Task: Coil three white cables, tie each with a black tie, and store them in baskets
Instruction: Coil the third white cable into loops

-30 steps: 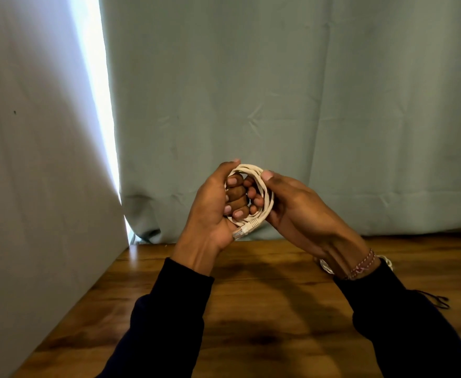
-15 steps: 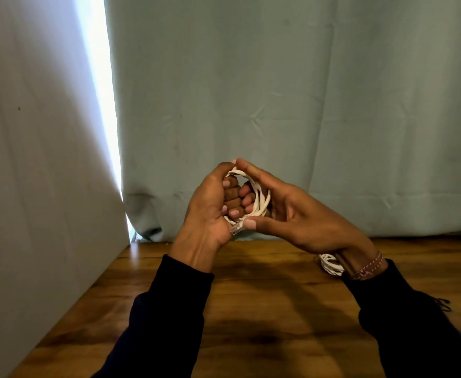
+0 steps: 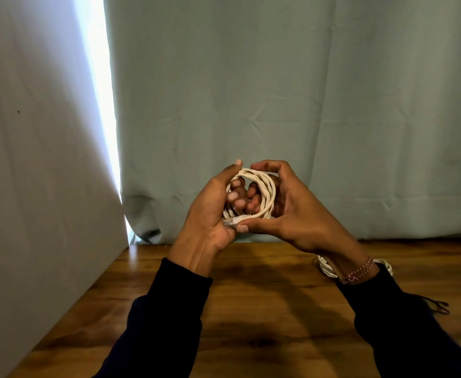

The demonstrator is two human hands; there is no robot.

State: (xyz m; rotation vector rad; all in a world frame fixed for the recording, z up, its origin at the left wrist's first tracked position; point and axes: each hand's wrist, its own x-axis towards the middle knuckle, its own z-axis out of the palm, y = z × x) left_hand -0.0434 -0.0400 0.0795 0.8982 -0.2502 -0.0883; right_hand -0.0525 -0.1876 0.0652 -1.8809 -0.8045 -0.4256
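Observation:
A white cable (image 3: pixel 266 192) is wound into a small coil and held up above the wooden table (image 3: pixel 264 309). My left hand (image 3: pixel 210 214) grips the coil's left side, fingers curled through the loop. My right hand (image 3: pixel 292 211) wraps round the coil's right side, its thumb pressing the clear plug end (image 3: pixel 232 221) at the bottom. A second white cable coil (image 3: pixel 326 267) lies on the table, mostly hidden behind my right wrist. A thin black tie (image 3: pixel 439 306) pokes out beside my right sleeve. No basket is in view.
A grey-green curtain (image 3: pixel 278 105) hangs along the table's far edge. A pale panel (image 3: pixel 33 186) closes off the left side, with a bright gap of light (image 3: pixel 101 91) between the two.
My right hand has shifted from the coil's front to cupping its right side, thumb now at the plug end. The coil has opened a little wider. My left hand keeps its hold.

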